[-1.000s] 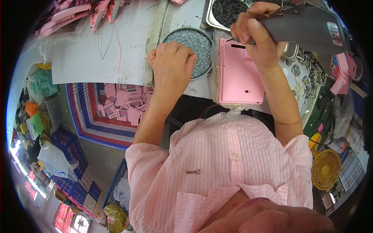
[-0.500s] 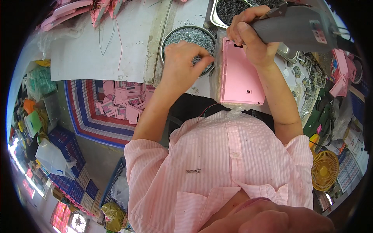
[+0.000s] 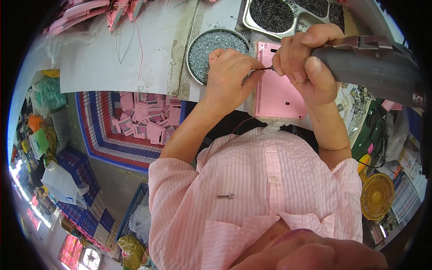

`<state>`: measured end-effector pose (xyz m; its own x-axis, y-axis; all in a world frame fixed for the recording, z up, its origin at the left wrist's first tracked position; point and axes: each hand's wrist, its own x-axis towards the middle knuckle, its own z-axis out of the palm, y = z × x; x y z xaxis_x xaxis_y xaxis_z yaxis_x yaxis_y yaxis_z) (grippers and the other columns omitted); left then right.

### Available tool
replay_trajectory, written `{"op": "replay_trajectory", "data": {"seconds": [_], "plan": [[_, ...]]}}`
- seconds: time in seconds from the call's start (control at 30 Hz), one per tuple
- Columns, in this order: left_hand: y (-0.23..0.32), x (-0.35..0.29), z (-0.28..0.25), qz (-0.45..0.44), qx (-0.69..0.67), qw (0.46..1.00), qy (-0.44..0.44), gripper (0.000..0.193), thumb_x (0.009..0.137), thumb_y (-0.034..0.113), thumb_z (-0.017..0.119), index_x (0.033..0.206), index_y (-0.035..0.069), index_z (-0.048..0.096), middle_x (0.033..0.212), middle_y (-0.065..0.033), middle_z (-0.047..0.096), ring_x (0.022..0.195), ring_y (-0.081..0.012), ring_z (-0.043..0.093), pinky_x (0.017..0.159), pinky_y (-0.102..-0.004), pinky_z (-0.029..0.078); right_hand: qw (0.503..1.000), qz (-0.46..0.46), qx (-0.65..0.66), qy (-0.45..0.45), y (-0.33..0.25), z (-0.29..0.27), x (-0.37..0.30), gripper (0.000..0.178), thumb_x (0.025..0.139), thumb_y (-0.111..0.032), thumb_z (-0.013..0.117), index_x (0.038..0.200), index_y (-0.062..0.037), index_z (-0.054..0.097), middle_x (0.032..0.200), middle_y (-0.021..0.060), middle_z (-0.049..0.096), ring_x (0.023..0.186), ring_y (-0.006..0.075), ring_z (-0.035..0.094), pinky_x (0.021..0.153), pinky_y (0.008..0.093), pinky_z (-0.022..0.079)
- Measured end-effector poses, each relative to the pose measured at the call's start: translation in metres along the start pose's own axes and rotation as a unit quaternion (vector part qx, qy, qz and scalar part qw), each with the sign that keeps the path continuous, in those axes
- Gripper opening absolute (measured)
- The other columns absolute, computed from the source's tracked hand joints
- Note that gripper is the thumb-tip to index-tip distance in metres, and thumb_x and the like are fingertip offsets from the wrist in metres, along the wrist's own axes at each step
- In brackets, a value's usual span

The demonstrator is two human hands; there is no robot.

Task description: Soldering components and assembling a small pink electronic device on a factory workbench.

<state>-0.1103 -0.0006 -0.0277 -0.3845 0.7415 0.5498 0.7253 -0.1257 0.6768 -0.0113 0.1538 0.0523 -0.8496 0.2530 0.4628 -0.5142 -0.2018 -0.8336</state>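
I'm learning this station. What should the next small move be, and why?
Probably turn the driver tip-down toward the pink case: the right hand holds it sideways, its bit at the left hand. Whether the bit carries anything is too small to tell.

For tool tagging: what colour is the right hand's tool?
The tool is dark grey, best seen in the head view.

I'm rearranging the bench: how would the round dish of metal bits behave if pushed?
The dish probably feels heavy, holding many metal bits. Its wide, flat stance should resist tipping; loose bits might shift or spill.
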Motion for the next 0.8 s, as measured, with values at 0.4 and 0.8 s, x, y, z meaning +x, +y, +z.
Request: {"op": "replay_trajectory", "data": {"seconds": [0.4, 0.8], "plan": [[-0.013, -0.009, -0.027, -0.076, 0.252, 0.957, -0.12, 0.014, 0.079, 0.021, 0.079, 0.093, 0.021, 0.076, 0.095, 0.0052, 0.064, 0.103, -0.0194, 0.056, 0.091, -0.0481, 0.032, 0.983, 0.064, -0.161, 0.063, 0.019, 0.013, -0.014, 0.019, 0.094, -0.005, 0.061, 0.108, -0.0024, 0.048, 0.067, 0.006, 0.051, 0.055, 0.0117, 0.046, 0.052, 0.0306, 0.042], [-0.003, -0.017, -0.013, -0.06, 0.043, 0.997, -0.03, 0.008, 0.081, 0.02, 0.077, 0.088, 0.018, 0.075, 0.086, 0.0047, 0.07, 0.086, -0.0176, 0.061, 0.086, -0.0412, 0.032, 0.991, 0.032, -0.128, 0.023, 0.02, 0.009, -0.014, 0.025, 0.096, -0.013, 0.062, 0.116, -0.0047, 0.049, 0.065, 0.0033, 0.05, 0.054, 0.0112, 0.045, 0.053, 0.0309, 0.044]]}}
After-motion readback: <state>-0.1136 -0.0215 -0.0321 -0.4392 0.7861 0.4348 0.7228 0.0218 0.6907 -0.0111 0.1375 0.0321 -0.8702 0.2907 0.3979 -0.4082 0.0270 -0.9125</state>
